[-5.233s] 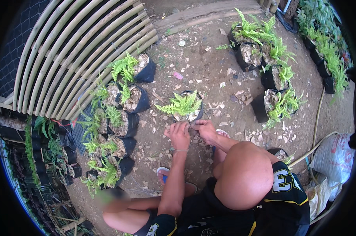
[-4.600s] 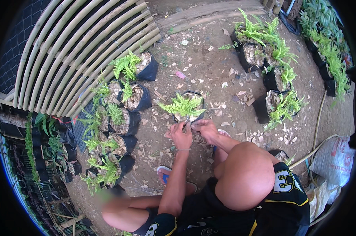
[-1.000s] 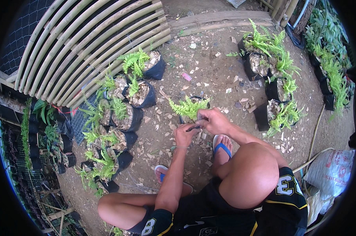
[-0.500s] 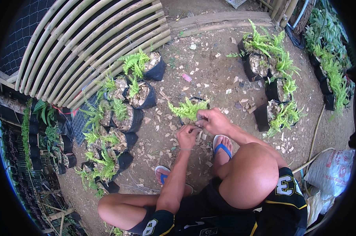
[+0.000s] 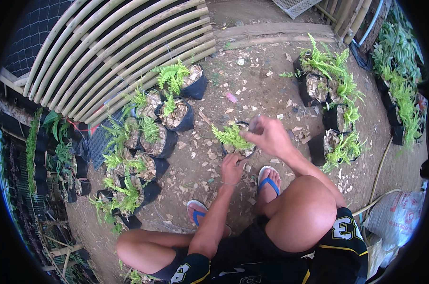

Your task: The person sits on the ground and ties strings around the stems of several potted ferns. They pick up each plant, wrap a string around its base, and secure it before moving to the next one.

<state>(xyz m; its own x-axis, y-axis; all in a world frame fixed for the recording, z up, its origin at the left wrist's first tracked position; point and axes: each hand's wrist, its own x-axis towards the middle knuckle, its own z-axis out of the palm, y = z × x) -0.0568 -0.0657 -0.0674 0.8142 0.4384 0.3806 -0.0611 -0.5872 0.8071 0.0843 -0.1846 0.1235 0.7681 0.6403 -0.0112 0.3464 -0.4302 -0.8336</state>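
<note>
Between my hands a small fern (image 5: 229,136) with light green fronds stands in a black plastic grow bag (image 5: 254,150), with pale dry chips on top around the plant. My left hand (image 5: 232,169) pinches the near rim of this bag, its fingertips partly hidden. Over the bag's right side is my right hand (image 5: 270,136), fingers curled together beside the fronds. Whether anything is between those fingers is hidden from view.
Several bagged ferns (image 5: 153,132) cluster at the left beside a bamboo slat panel (image 5: 124,57). Another row of bagged ferns (image 5: 337,113) lines the right. A filled white sack (image 5: 398,213) sits at lower right. Chips litter the soil around my blue-strapped flip-flops (image 5: 270,184).
My right hand has risen and moved right, away from my left hand, uncovering the bag's top. My left hand has shifted slightly right along the near rim. The view has tilted a little.
</note>
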